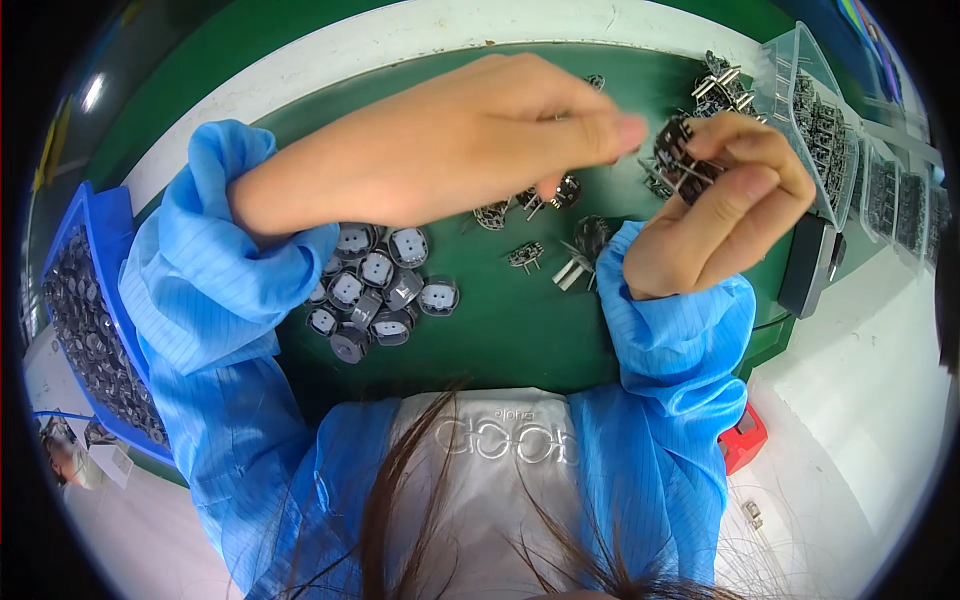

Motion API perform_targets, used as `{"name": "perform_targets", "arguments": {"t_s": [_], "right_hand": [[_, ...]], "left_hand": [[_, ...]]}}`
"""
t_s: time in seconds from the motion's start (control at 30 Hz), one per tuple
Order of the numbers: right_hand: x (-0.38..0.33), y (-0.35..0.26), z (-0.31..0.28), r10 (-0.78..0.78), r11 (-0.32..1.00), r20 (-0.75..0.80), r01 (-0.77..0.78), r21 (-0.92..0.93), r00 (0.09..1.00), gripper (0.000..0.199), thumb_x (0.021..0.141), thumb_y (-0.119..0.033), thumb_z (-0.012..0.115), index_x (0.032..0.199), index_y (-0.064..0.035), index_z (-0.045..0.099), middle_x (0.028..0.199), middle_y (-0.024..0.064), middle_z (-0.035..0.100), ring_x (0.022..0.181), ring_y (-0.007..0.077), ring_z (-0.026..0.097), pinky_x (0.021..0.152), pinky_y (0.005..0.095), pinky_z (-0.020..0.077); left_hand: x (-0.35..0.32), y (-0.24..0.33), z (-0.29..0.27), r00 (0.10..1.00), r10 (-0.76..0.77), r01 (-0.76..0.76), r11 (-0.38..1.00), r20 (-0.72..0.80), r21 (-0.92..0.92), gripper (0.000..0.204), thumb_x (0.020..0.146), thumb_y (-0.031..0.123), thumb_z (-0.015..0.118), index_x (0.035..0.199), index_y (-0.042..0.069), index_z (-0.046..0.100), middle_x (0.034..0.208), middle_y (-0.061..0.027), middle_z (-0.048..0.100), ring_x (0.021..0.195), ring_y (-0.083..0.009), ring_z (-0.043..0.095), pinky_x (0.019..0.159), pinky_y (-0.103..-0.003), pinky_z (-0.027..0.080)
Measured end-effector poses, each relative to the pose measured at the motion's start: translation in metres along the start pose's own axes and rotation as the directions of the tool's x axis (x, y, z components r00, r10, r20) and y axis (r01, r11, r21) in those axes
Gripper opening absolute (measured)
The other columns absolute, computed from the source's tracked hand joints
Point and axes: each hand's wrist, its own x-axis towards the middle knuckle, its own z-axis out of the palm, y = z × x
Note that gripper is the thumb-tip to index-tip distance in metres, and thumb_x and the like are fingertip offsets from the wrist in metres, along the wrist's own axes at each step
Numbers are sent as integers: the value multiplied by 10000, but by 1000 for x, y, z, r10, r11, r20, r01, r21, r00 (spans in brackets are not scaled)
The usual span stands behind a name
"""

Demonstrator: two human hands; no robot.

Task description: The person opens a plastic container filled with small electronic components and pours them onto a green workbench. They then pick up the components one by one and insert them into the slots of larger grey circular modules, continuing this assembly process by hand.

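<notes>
My right hand point(725, 205), raised over the right side of the green work mat point(480, 340), grips a small dark round circuit board point(680, 160) with metal pins between thumb and fingers. My left hand point(520, 135) reaches across from the left, its thumb tip just short of that board. Its fingers are curled, slightly blurred, and whatever they may hold is hidden. Beneath the hands lie several loose circuit boards with pins, among them a small one point(525, 256) and one with long flat prongs point(590, 240). Nearer my left sleeve sits a cluster of dark round housings with pale faces point(377, 268).
At the left a blue bin point(115, 340) holds many small dark parts. Clear plastic trays point(850, 190) of circuit boards line the right side. More boards point(722, 88) are piled at the far right. A black box point(808, 265) and a red object point(743, 440) sit at the right edge.
</notes>
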Motion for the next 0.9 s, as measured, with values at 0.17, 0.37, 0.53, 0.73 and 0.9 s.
{"name": "perform_targets", "arguments": {"t_s": [0.17,0.37,0.53,0.73,0.9], "right_hand": [[2,10,2,-64,988,123,45,149,990,184,978,-167,377,1032,0,434,875,95,513,704,114,479,663,240,414],[5,9,4,33,997,66,-29,-65,997,194,952,-184,461,990,1,505,842,81,531,660,134,493,600,258,410],[3,3,-4,239,927,126,-187,-326,963,354,958,-209,456,681,-7,548,547,41,426,489,135,427,476,289,350],[18,2,-17,496,836,458,-549,-22,737,421,968,-311,427,735,8,573,557,71,451,494,183,440,481,321,350],[27,-2,-37,356,897,608,-77,-436,710,312,893,-351,531,989,-78,646,808,109,579,706,304,567,605,364,451]], "left_hand": [[-3,9,4,998,-3,-2,997,-69,-72,363,956,338,469,894,3,595,694,1,506,621,-44,456,521,-186,348],[3,3,0,972,146,-140,989,-186,48,293,950,269,496,859,5,584,704,3,515,616,-43,460,525,-193,363],[7,-7,4,891,387,-318,905,-237,282,249,938,219,515,859,-12,563,732,-12,527,636,-67,480,565,-222,409],[8,-7,1,959,226,-205,970,-173,129,278,902,219,561,767,-24,554,628,-69,476,550,-119,429,502,-270,360],[6,11,-10,978,172,-74,812,-117,579,407,878,253,593,616,-40,488,499,-106,296,448,-186,268,446,-340,234]]}}
